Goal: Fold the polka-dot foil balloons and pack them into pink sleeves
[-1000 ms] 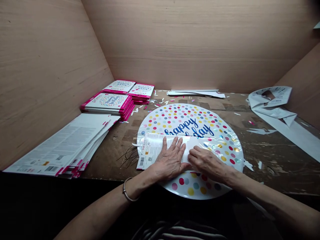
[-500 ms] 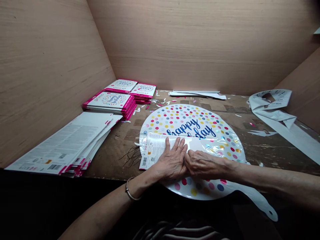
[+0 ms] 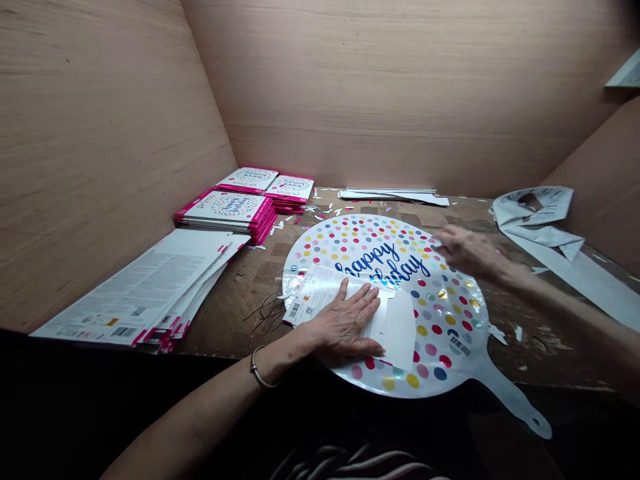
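A round foil balloon (image 3: 430,317) with coloured dots and "happy birthday" lettering lies flat, its pale tail pointing down to the right. On top of it is a printed white card sleeve (image 3: 400,333), with its plain right end showing. My left hand (image 3: 350,323) presses flat on this sleeve, fingers spread, hiding its middle. Above the balloon's right edge is my right hand (image 3: 463,250), blurred by motion. Its fingers are curled closed, and anything in them is hidden. A bracelet circles my left wrist.
Stacked pink-and-white packs (image 3: 225,208) stand at the back left, with a fanned pile of printed cards (image 3: 135,287) in front. Flat white strips (image 3: 395,195) lie along the back wall. A crumpled paper strip (image 3: 545,233) lies right, and paper scraps litter the table (image 3: 225,327).
My right hand has lifted away from beside the left and moved up and right, uncovering the sleeve's right end. The sleeve has tilted clockwise a little. My left hand stays on it.
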Motion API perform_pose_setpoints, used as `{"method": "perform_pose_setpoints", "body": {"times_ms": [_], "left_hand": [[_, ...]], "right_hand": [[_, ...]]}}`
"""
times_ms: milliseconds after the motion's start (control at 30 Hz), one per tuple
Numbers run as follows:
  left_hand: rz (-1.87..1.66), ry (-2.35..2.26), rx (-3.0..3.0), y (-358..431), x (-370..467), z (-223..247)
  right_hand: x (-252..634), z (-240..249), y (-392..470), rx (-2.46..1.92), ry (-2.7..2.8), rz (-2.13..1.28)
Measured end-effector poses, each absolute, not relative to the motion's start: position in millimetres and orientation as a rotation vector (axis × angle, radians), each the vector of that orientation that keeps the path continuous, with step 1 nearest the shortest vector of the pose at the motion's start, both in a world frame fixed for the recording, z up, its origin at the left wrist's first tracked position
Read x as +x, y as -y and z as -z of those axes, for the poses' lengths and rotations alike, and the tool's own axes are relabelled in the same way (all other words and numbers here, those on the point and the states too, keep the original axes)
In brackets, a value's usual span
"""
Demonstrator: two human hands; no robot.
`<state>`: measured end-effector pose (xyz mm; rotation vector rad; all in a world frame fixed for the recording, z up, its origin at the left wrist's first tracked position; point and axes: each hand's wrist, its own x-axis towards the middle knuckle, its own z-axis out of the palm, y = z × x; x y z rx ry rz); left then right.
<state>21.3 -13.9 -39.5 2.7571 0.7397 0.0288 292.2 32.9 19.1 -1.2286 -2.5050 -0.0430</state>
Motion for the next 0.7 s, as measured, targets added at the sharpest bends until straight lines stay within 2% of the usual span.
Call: {"method": "perform_pose_setpoints", "body": {"times_ms": [200,367,567,700], "left_hand": [[-0.062,-0.765,2.782,8.1,22.5,46.1],[-0.07,-0.767,2.797,9.5,23.5,47.6],[-0.073,-0.772,2.822,9.2,23.5,49.2],[-0.083,-0.775,2.851,9.2,22.6,52.6]], "right_hand": [[241.2,17.6,44.4,-1.141,2.771,-0.123],[223.3,28.2,51.5,-1.23,2.923,-0.097],[207.2,32.3,65.3,-1.259,2.942,0.314],[199.5,27.7,72.7,-0.991,2.978,0.513]]}}
